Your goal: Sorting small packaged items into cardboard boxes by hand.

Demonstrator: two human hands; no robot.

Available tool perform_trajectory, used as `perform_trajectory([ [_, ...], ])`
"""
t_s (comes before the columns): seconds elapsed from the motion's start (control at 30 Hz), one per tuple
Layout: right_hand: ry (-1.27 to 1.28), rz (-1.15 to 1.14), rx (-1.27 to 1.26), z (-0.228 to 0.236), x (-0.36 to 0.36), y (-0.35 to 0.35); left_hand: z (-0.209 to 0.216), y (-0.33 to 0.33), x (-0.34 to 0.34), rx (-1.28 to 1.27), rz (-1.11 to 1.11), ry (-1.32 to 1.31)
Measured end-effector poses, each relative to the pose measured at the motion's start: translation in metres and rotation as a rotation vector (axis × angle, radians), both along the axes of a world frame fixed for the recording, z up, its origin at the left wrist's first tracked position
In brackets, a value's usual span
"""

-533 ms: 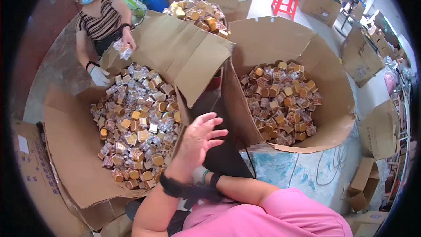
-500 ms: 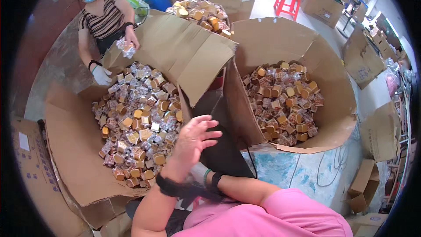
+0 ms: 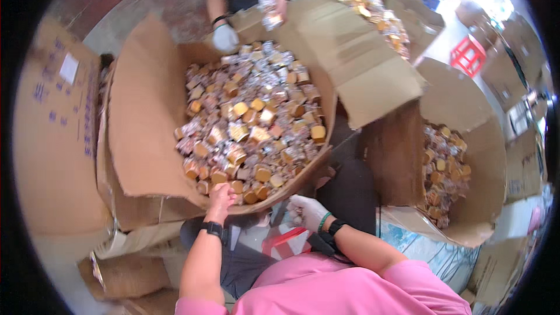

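A large cardboard box (image 3: 146, 140) stands in front of me, filled with small gold-bottomed cups in clear wrappers (image 3: 248, 122). At its near rim is my bare left hand (image 3: 221, 201), fingers curled in beside the closest cups; whether one is in its grasp is hidden. My right hand (image 3: 307, 212), in a white glove, is closed just outside the near right rim. What its fingers hold, if anything, does not show. Across the box, a person's gloved hand (image 3: 225, 38) hangs over the far rim, and their other hand (image 3: 280, 4) holds a clear-wrapped piece (image 3: 269, 14).
A second cardboard box (image 3: 484, 192) with similar cups stands at right, and another heap of cups (image 3: 379, 17) lies behind a raised cardboard flap (image 3: 373, 81). A closed carton (image 3: 58, 140) is at left. A red stool (image 3: 468, 56) stands far right.
My view has swung left. My left hand, raised with spread fingers before, has come down to the near rim and curled. My gloved right hand now shows fully, apart from the left.
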State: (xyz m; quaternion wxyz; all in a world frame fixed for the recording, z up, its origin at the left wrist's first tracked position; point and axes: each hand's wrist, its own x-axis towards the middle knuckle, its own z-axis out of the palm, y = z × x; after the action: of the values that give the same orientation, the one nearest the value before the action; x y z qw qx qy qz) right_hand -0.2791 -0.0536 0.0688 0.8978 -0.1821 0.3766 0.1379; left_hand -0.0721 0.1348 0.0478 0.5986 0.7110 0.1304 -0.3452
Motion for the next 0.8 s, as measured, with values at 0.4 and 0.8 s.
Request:
perform_trajectory([
  [0.4,0.156,0.126,-0.117,-0.026,0.006,-0.002,-0.018,0.006,0.03,0.311,-0.294,0.036],
  [0.8,0.215,0.198,-0.237,-0.038,0.015,-0.003,-0.038,-0.07,0.096,0.857,-0.681,-0.536],
])
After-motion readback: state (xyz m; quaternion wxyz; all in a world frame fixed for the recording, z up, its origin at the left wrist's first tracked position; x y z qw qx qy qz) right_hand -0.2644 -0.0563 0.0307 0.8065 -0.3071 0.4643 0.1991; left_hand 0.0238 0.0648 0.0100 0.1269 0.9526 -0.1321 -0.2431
